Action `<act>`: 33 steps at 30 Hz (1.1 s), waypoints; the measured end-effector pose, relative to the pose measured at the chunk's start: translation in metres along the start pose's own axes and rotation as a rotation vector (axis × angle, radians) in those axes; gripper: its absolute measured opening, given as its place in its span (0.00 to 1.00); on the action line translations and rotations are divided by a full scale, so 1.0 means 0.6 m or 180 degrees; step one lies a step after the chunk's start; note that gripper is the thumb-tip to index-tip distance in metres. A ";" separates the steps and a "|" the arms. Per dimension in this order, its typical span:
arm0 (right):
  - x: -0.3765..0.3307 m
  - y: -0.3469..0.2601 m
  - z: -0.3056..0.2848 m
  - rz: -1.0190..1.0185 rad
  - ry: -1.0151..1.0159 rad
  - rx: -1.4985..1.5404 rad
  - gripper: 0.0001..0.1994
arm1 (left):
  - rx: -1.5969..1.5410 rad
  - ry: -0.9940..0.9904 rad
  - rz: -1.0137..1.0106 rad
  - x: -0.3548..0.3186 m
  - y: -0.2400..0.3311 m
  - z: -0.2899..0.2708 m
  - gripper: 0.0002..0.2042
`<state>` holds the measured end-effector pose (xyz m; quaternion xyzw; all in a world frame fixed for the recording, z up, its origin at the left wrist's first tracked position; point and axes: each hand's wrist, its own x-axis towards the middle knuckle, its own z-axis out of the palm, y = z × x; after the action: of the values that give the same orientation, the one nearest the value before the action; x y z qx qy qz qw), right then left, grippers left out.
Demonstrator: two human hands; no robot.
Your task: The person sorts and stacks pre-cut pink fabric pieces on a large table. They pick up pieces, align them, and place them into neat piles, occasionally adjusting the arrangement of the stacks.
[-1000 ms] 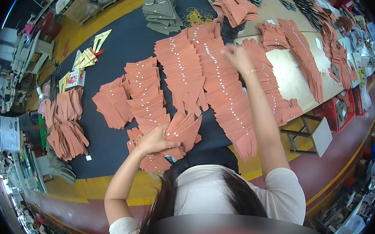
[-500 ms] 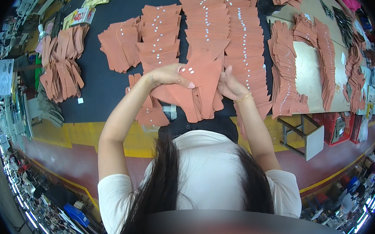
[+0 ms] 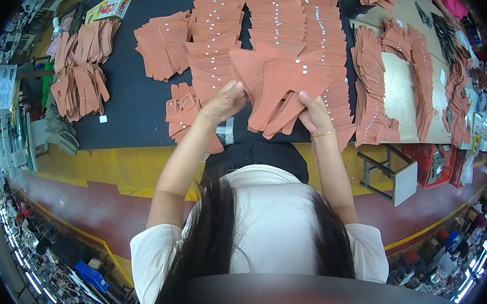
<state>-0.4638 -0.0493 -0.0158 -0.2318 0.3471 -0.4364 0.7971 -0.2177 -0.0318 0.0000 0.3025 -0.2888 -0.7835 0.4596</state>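
Between my two hands is a small stack of flat orange-brown cut panels [image 3: 271,88], fanned out above the near edge of the dark table. My left hand [image 3: 229,100] is closed on the stack's left side, its fingertips partly hidden. On the other side, my right hand [image 3: 317,115] pinches the right edge, thumb on top and fingers underneath. White stickers mark the upper right of the held panels. Just beyond lie long overlapping rows of similar panels [image 3: 275,21], also with small white stickers. Left of my left hand is a loose group of panels [image 3: 182,109].
More panel piles lie at the left [image 3: 81,88], centre left [image 3: 163,43] and right [image 3: 370,99]. Papers and a small box [image 3: 112,8] sit at the far left. A stool [image 3: 404,182] and red crates [image 3: 436,169] stand by the table's right side.
My left hand has slid from the top of the stack to its left side. My right hand has closed on the right edge. The held panels are turned and spread more widely.
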 end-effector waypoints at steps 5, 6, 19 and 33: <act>-0.012 0.016 0.034 -0.0527 0.0007 -0.0481 0.29 | -0.0502 0.0718 0.0252 -0.011 -0.005 0.036 0.27; -0.017 0.021 0.045 -0.0701 0.0064 -0.0576 0.27 | -0.0508 0.0832 0.0306 -0.016 -0.004 0.040 0.27; -0.052 0.002 0.108 -0.1015 0.0157 -0.1521 0.15 | -0.0498 0.1404 0.0522 -0.047 0.004 0.046 0.25; -0.086 0.019 0.109 -0.2154 -0.0305 -0.2254 0.19 | -0.0748 0.1917 0.1220 -0.114 0.026 -0.018 0.28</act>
<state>-0.4276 0.0051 0.0371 -0.6081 0.3423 -0.5149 0.4979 -0.1741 0.0210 0.0186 0.4051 -0.1002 -0.5870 0.6937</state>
